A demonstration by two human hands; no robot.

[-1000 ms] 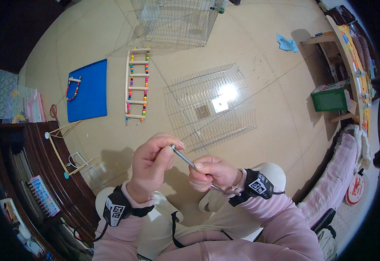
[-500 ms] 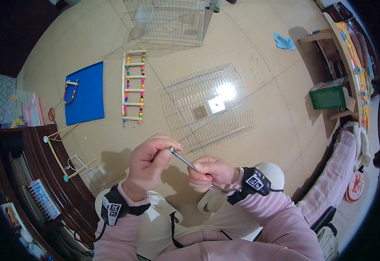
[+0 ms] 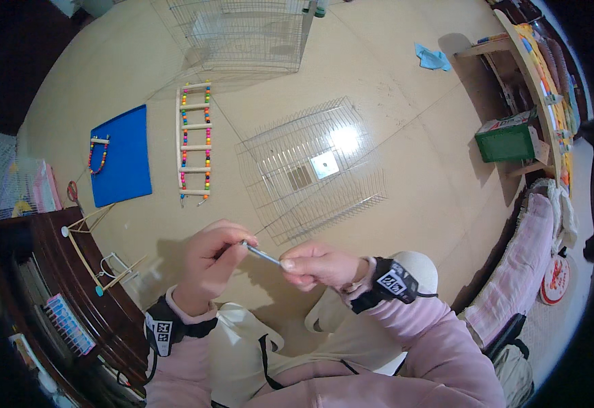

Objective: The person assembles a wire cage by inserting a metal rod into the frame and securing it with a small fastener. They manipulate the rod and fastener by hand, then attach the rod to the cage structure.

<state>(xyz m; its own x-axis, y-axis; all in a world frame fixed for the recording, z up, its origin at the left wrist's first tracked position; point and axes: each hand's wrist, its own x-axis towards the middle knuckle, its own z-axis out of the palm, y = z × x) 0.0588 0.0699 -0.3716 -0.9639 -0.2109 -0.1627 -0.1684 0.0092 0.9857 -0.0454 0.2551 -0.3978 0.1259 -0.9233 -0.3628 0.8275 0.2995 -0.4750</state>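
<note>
Between my two hands, above my lap, a thin grey metal rod (image 3: 264, 254) slants down to the right. My left hand (image 3: 208, 262) pinches its pale, knobbed left end with thumb and fingers. Farther along, my right hand (image 3: 324, 266) is closed around the rod, hiding the rest of its length. Beyond the hands, a wire cage panel (image 3: 274, 204) with upturned edges lies on the floor, a small square metal plate (image 3: 324, 165) showing in it. To its left lies a wooden ladder with coloured beads (image 3: 196, 147).
A blue tray (image 3: 133, 160) at left bears a beaded swing (image 3: 101, 141). A wire cage (image 3: 242, 41) stands at the far side. Wooden stick frames (image 3: 82, 253) lean by the dark cabinet at left. At right are a blue cloth (image 3: 433, 58) and a green box (image 3: 507, 144).
The view has shifted slightly, moving the floor objects leftward in the picture. My hands sit a little farther left, still gripping the rod, which lies at a somewhat flatter slant.
</note>
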